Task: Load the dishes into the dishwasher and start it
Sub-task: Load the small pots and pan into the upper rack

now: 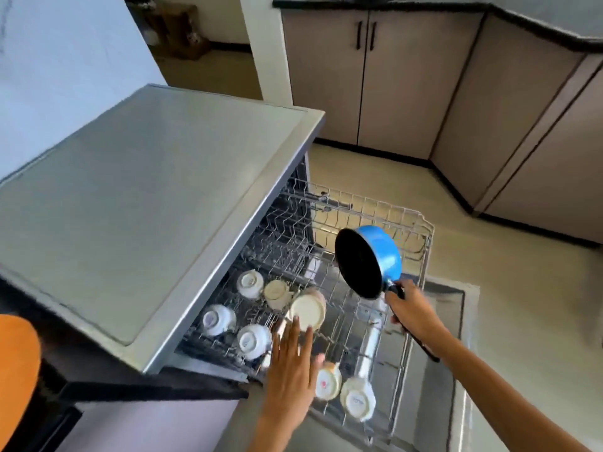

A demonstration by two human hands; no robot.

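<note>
The dishwasher (156, 203) stands open with its upper wire rack (414, 288) pulled out over the lowered door (456, 321). Several white cups (249, 283) sit upside down in the rack's left half. My right hand (412, 309) grips the black handle of a blue saucepan (378, 252), held tilted above the rack with its dark inside facing left. My left hand (290, 363) hovers with straight fingers over the rack's near left part, just below a cream bowl (308, 309) that lies on its side.
Beige floor cabinets (365, 79) with black handles run along the back and right. Tan floor (522, 288) lies to the right of the door. An orange object (16, 370) is at the left edge.
</note>
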